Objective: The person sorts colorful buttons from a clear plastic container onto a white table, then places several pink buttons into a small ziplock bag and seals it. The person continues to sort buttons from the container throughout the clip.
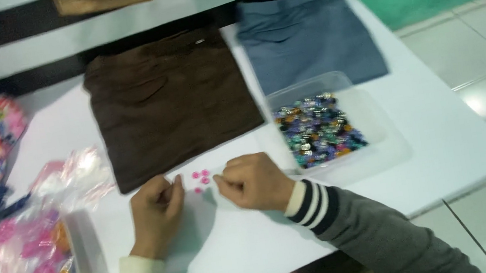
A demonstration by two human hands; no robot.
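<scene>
Here, a person at a white table (426, 146) works with both hands over a small cluster of pink beads (201, 178) lying loose on the bare surface, just below the near edge of a folded brown garment (169, 102). The left hand (156, 212), in a cream sleeve, is loosely curled with its fingertips pinched together just beside the beads; whether a bead sits between them is too small to tell. The right hand (255, 182), in a grey sleeve with a striped cuff, is closed into a soft fist, thumb and forefinger meeting at the beads' right side; what it grips, if anything, cannot be made out. To the right stands a clear plastic tray (376, 115) of mixed coloured beads; a folded grey-blue garment (305, 39) lies behind it. At left, a plastic bag (33, 267) holds pink and orange pieces. By judgement, the step in hand is sorting or picking up pink beads; the next move calls for a fine, steady pinch on one bead without scattering its neighbours
</scene>
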